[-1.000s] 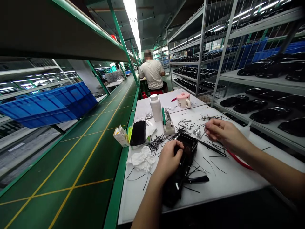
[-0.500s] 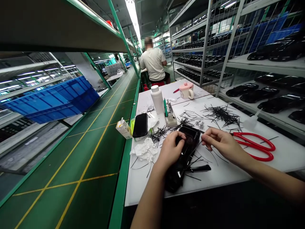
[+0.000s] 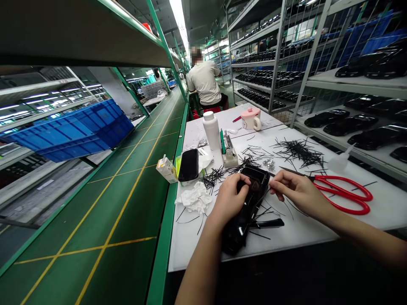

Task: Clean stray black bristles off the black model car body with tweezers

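A glossy black model car body point(image 3: 235, 239) lies lengthwise on the white table, and my left hand point(image 3: 231, 197) is closed over its left side. At its right edge, my right hand point(image 3: 294, 190) has thumb and fingertips pinched together; whatever is between them is too small to make out. Red-handled scissors point(image 3: 345, 178) rest beside my right hand, their dark blades partly behind it. Thin black strips point(image 3: 299, 152) form a pile beyond, with more strips point(image 3: 211, 178) scattered around the car. A black narrow part point(image 3: 270, 223) lies by the car's right side.
On the table stand a white bottle point(image 3: 211, 131), a holder with tools point(image 3: 229, 154), a pink-lidded mug point(image 3: 251, 119), a phone point(image 3: 188, 165) and crumpled tissue point(image 3: 194, 198). A green conveyor point(image 3: 127, 182) runs left; racks of car bodies point(image 3: 346, 125) stand right. A person point(image 3: 205, 82) sits ahead.
The view has shifted slightly, so the table's things appear a little further right. Both hands keep nearly the same pose at the car body.
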`<state>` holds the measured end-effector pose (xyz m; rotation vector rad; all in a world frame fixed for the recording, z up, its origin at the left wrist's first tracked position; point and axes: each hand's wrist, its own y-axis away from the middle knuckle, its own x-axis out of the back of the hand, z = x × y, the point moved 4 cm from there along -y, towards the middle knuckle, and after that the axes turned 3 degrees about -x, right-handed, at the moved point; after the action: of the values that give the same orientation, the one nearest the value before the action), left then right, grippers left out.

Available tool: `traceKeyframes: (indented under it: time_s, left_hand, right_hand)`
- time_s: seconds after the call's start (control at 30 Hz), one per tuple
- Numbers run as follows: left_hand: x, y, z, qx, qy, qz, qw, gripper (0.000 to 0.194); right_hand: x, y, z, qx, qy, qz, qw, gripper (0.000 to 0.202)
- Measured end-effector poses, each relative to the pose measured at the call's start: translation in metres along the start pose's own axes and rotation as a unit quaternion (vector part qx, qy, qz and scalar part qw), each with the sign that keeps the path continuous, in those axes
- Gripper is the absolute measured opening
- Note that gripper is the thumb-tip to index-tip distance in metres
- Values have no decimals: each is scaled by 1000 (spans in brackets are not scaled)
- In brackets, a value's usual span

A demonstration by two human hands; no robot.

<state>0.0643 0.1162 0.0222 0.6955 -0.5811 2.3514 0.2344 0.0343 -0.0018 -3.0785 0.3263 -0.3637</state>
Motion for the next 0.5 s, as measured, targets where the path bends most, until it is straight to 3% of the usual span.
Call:
traceKeyframes:
  time_s: [0.33, 0.5]
  left_hand:
    - [-1, 0, -1, 5, -2, -4, 1000, 13]
    - [3, 4, 4, 4, -14, -16, 1000, 13]
  right_hand:
    - [-1, 1, -1, 12, 21, -7, 1000, 38]
    - [22, -9, -36, 65, 18, 35, 997, 35]
